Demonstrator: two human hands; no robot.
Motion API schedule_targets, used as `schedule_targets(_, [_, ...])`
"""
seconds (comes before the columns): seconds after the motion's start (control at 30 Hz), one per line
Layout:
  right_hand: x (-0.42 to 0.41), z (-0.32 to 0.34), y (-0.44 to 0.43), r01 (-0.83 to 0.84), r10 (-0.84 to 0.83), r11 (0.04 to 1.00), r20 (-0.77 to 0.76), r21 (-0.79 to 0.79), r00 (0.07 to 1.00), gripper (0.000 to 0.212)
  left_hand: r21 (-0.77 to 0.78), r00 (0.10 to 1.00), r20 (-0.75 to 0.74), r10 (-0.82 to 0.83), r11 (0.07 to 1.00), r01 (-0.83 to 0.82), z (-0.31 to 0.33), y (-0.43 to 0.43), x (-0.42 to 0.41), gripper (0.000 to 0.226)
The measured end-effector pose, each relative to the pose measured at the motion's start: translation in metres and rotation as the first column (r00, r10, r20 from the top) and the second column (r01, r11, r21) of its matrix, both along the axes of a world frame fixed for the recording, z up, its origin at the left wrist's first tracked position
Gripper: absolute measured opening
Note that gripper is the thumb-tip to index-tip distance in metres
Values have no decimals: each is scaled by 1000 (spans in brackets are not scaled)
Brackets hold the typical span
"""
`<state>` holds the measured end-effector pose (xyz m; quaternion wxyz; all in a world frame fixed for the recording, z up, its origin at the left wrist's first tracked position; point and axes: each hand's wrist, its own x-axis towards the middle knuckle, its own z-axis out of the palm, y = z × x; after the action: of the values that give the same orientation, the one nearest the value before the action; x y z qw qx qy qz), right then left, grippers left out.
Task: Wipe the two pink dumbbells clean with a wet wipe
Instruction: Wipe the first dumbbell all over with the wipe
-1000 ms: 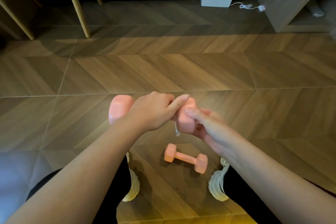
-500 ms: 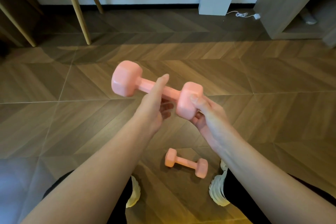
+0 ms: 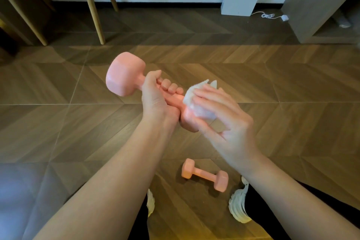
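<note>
Head view has the left hand [image 3: 155, 101] wrapped round the handle of the held dumbbell [image 3: 124, 74], fingers curled tight and side by side, the weight lifted clear of the floor [image 3: 58, 122] in front of the person; the right hand [image 3: 228, 122] lays nearly straight, close-set fingers [image 3: 206, 95] over the wet wipe [image 3: 194, 103], pressing it onto the near head; the far head is bare, up and to the left. The second dumbbell [image 3: 204, 174] lies flat on the floor between the white shoes [image 3: 239, 208], touched by neither hand.

Each dumbbell looks rigid and dense for its size, with a smooth pink coating that will likely turn slippery once damp; the narrow handle is the sound place to grip, leaving both heads free for wiping; the flat-sided heads should keep the one on the floor from rolling. The wipe is soft and limp, bunching under the palm, so it probably needs refolding.

Count: two pink dumbbells, one held and one lying; one wipe; two hands, both occupied.
</note>
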<state>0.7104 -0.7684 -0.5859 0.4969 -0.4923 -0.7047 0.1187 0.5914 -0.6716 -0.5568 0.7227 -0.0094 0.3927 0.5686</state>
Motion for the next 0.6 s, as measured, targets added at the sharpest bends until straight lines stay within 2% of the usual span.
schedule_targets(0.07, [-3, 6, -1, -29, 28, 999, 19, 25, 999, 30, -3, 1000, 9, 4, 1000, -4, 1, 0, 0, 38])
schedule_targets(0.1, [-4, 9, -1, -38, 39, 999, -34, 10, 999, 30, -3, 1000, 17, 9, 1000, -8, 2, 0, -1, 39])
schedule_targets(0.13, [-4, 13, -2, -31, 27, 999, -132, -29, 991, 31, -1, 1000, 23, 12, 1000, -12, 2, 0, -1, 39])
schedule_targets(0.2, [-3, 22, -1, 9, -106, 968, -380, -251, 919, 38, 13, 1000, 25, 4, 1000, -5, 2, -1, -2, 39])
schedule_targets(0.23, [-2, 27, 1, -16, -210, 910, -492, -415, 845, 47, 25, 1000, 24, -9, 1000, 9, 3, -1, -2, 39])
schedule_targets(0.27, [0, 29, 4, -117, -311, 810, -590, -575, 746, 60, 45, 999, 24, -26, 999, 25, 3, -2, -2, 39])
schedule_targets(0.3, [3, 30, 6, -292, -381, 683, -667, -670, 640, 72, 71, 999, 21, -43, 997, 41, 4, -2, -2, 40])
schedule_targets(0.33, [4, 29, 8, -460, -407, 564, -716, -686, 567, 77, 99, 998, 10, -61, 993, 60, 5, -2, -2, 40])
schedule_targets(0.37, [4, 26, 8, -560, -393, 479, -736, -676, 551, 75, 124, 997, -12, -82, 989, 83, 5, -3, -1, 40])
schedule_targets(0.4, [2, 24, 7, -597, -372, 437, -739, -673, 561, 67, 144, 994, -40, -103, 984, 108, 5, -4, 0, 40])
schedule_targets(0.5, [5, 18, 7, -641, -346, 462, -790, -613, 507, 51, 175, 985, -99, -138, 972, 154, 5, -5, 1, 40])
schedule_targets(0.57, [9, 17, 8, -681, -328, 473, -830, -558, 452, 50, 178, 985, -109, -134, 972, 152, 5, -3, -2, 41])
schedule_targets(0.6, [10, 16, 9, -680, -320, 478, -831, -557, 455, 52, 174, 985, -108, -131, 974, 148, 6, -2, -3, 42])
